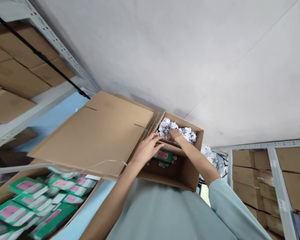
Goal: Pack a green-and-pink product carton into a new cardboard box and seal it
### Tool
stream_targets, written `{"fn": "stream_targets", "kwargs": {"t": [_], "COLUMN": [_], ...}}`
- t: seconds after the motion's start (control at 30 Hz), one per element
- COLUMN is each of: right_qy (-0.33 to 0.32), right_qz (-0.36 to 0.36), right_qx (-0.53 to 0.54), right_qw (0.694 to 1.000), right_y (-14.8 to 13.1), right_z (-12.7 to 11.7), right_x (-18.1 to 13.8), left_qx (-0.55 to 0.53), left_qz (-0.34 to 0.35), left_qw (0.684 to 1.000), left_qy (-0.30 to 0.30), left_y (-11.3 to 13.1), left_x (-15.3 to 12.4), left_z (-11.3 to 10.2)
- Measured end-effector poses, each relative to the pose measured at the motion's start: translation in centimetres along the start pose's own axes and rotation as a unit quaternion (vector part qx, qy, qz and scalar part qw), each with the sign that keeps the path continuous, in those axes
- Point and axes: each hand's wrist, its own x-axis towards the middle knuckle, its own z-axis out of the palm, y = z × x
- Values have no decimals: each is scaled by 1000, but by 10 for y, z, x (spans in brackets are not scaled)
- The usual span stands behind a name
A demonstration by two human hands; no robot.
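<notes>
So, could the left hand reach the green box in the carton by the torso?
Likely yes: the left hand is near the green box, and the carton is open above it.

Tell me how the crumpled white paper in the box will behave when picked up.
The crumpled paper is probably light for its bulk, being creased wads rather than flat sheets. It should squash easily under the right hand's grip, judging by its thin, folded edges. Loose pieces may drop away, since they look piled separately in the open box.
</notes>
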Motion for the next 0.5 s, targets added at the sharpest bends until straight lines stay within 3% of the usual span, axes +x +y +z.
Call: {"fn": "stream_targets", "kwargs": {"t": [0.23, 0.4, 0.5], "right_qy": [79, 207, 209], "right_qz": [13, 46, 58], "right_qx": [8, 136, 238], "right_qw": [997, 968, 947], "right_y": [14, 47, 53], "right_z": [-22, -21, -3], "right_x": [-38, -137, -201], "left_qx": [-17, -25, -21], "left_qz": [17, 20, 11], "left_qw": [1000, 999, 1000], "left_qy": [8, -4, -18], "left_y": [-4, -5, -3], "left_x": [-6, -8, -6], "left_z": [0, -1, -2]}}
